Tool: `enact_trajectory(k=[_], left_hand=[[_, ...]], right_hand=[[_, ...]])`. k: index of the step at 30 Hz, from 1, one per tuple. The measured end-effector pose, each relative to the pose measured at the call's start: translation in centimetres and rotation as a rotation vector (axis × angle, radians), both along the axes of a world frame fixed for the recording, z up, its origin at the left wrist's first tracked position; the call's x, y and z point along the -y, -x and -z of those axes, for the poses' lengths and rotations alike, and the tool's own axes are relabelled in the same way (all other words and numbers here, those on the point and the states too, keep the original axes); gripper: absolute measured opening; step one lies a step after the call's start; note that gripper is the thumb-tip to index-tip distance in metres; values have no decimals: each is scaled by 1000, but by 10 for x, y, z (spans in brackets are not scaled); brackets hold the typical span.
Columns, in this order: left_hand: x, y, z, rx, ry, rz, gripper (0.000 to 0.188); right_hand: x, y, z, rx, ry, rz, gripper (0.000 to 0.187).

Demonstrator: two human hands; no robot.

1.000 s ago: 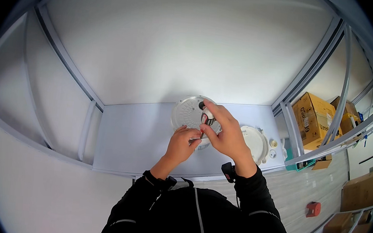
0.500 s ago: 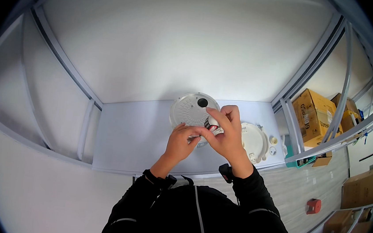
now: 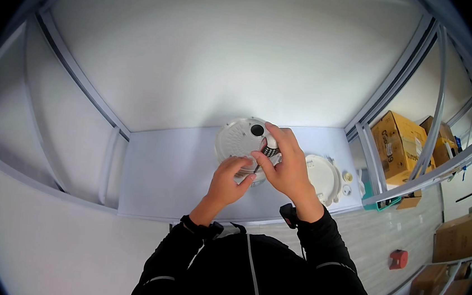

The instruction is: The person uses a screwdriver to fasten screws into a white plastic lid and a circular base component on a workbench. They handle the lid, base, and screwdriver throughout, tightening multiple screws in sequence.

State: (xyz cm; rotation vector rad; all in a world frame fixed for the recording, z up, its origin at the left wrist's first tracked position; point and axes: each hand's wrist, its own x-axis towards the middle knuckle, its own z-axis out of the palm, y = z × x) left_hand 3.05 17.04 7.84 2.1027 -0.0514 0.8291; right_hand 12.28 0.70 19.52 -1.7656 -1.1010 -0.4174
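Observation:
A round, pale, ribbed disc-shaped housing [image 3: 236, 139] with a black round spot [image 3: 257, 130] rests on the white table. Over its right side, my right hand [image 3: 290, 166] is closed round a small white cylinder with dark, patterned marking [image 3: 270, 150]; its exact kind is not clear. My left hand [image 3: 226, 181] is at the housing's near edge, thumb and forefinger apart. A thin dark piece [image 3: 256, 169] shows between the two hands, too small to identify. Right of my right hand lies a round white shell [image 3: 322, 180].
Two small round pieces, one yellowish [image 3: 347, 176] and one white [image 3: 347, 190], sit near the table's [image 3: 158, 169] right end. Beyond the frame post [image 3: 371, 159] stand cardboard boxes [image 3: 396, 147] and a teal basket [image 3: 382, 203]. A red stool [image 3: 398, 259] is on the floor.
My right hand has turned, tilting the white cylinder, and its thumb has come away from my left fingers. My left thumb and forefinger have spread apart. The housing stays in place.

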Motion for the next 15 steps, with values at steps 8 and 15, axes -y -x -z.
enact_trajectory(k=[8, 15], left_hand=[[-40, -2, -18, -91, -134, -359, 29], [-43, -10, -9, -334, -64, -325, 23]], right_hand=[[6, -1, -9, 69, -88, 0, 59], [10, -9, 3, -31, -213, -35, 60]])
